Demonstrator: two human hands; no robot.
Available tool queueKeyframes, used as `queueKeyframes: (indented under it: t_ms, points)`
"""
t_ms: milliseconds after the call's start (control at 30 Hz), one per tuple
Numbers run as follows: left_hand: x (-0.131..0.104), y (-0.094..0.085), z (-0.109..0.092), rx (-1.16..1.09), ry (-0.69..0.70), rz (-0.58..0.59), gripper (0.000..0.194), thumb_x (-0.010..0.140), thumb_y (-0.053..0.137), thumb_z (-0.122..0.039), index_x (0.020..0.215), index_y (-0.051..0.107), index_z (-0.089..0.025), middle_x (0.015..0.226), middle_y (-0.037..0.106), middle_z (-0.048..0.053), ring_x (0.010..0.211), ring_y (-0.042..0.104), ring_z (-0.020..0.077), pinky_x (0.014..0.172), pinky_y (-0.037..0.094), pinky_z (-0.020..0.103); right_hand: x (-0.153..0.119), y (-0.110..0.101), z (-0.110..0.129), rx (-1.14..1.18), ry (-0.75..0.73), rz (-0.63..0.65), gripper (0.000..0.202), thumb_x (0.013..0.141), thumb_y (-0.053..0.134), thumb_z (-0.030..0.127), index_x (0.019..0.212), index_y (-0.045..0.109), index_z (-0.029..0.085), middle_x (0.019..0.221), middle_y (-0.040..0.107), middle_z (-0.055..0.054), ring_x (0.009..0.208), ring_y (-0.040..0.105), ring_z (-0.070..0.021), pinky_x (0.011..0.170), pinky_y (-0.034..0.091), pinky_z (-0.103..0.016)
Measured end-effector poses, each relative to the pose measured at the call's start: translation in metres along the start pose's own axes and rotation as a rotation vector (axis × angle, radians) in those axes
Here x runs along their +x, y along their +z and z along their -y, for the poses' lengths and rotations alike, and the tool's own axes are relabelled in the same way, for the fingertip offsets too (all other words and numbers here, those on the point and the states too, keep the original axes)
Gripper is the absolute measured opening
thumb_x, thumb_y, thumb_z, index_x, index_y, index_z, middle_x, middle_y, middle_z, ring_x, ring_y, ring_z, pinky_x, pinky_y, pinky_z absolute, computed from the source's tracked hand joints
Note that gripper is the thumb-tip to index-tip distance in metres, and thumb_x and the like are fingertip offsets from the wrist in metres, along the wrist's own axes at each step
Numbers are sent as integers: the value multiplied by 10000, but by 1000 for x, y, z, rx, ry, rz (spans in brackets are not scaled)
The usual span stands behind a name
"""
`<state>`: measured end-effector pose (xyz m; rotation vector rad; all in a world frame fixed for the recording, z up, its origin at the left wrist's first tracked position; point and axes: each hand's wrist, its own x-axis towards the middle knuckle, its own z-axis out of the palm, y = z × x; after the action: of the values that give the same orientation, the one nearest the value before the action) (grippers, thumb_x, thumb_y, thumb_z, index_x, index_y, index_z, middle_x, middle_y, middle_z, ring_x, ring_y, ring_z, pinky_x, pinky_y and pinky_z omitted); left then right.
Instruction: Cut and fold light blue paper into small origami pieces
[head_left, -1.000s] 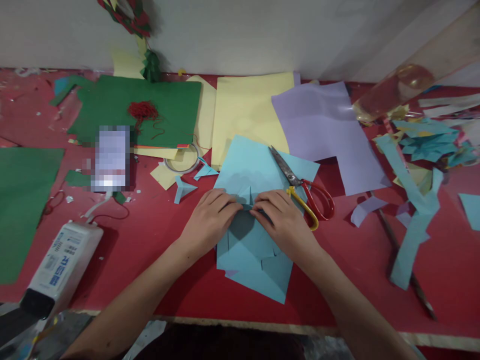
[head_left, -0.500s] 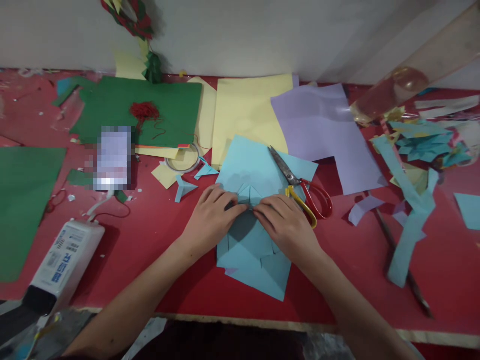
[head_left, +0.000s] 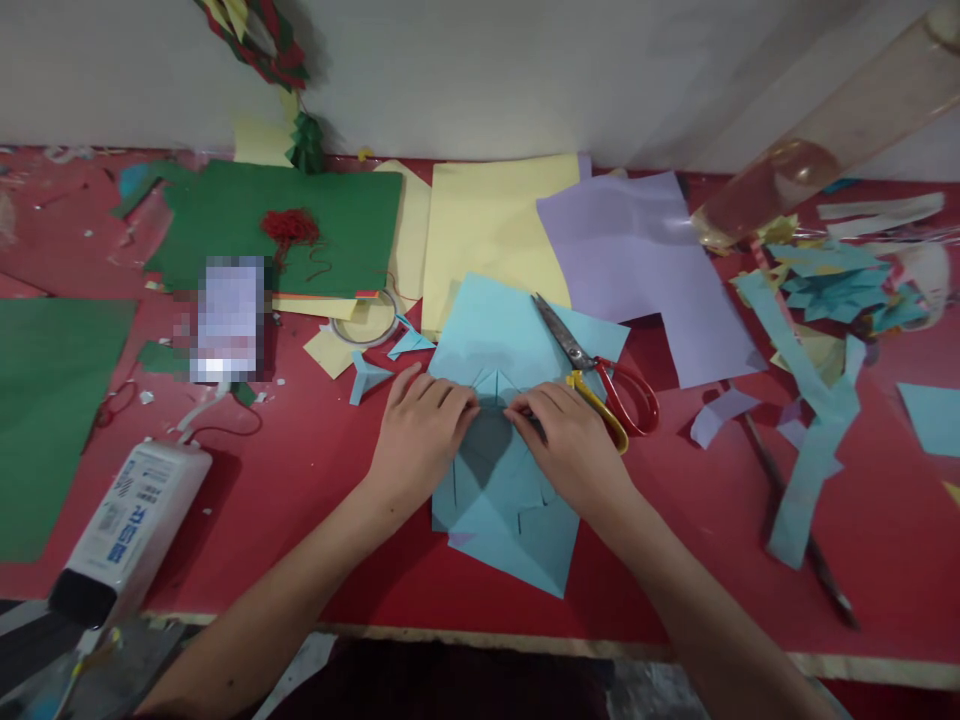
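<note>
Between my hands is a small folded piece of light blue paper point(head_left: 496, 388), its creased point facing away from me. My left hand point(head_left: 421, 420) pinches its left side, and my right hand point(head_left: 566, 430) pinches its right side. Beneath it lie larger light blue sheets point(head_left: 487, 320), with a few slits showing in the near part. Scissors point(head_left: 577, 355) with one red and one yellow handle rest on the sheets, just beyond my right hand. Left of my left hand lies a small folded blue paper piece point(head_left: 367, 377). My fingers partly hide the held paper.
Behind are a yellow sheet point(head_left: 499, 220), a purple sheet point(head_left: 637, 250) and a green sheet point(head_left: 352, 220) bearing red thread point(head_left: 291, 228). A tape roll point(head_left: 365, 322), phone point(head_left: 229, 320) and white power bank point(head_left: 131, 530) lie left. Blue paper strips point(head_left: 810, 480) lie right.
My fingertips have moved slightly apart along the folded blue paper, from near its middle toward its two sides. The view has shifted a little.
</note>
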<state>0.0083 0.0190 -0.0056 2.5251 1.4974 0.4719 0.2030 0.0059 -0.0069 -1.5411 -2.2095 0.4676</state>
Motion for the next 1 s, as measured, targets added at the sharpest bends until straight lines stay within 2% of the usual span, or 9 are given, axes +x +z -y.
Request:
queueKeyframes:
  t_ms: [233, 567, 1000]
  points:
    - [-1, 0, -8, 58, -66, 14, 119, 969, 509, -206, 890, 597, -200, 833, 671, 31, 852, 595, 221, 1045, 396, 476, 2, -1, 3, -52, 25, 54, 145, 975, 500, 209, 846, 562, 188, 858, 640, -70, 837, 577, -237, 698, 468, -353]
    - [0, -1, -12, 195, -53, -15, 167, 987, 477, -208, 875, 601, -197, 763, 634, 37, 774, 601, 206, 1002, 429, 484, 1, 1, 11, -264, 19, 11, 201, 993, 459, 217, 827, 567, 181, 806, 638, -77, 783, 588, -225, 582, 388, -325]
    - [2, -4, -8, 151, -68, 47, 165, 992, 486, -255, 895, 607, -200, 781, 654, 36, 784, 613, 215, 1025, 396, 495, -1, 1, 15, -335, 62, 10, 243, 1006, 444, 265, 834, 589, 172, 796, 653, -69, 723, 617, -207, 481, 292, -289]
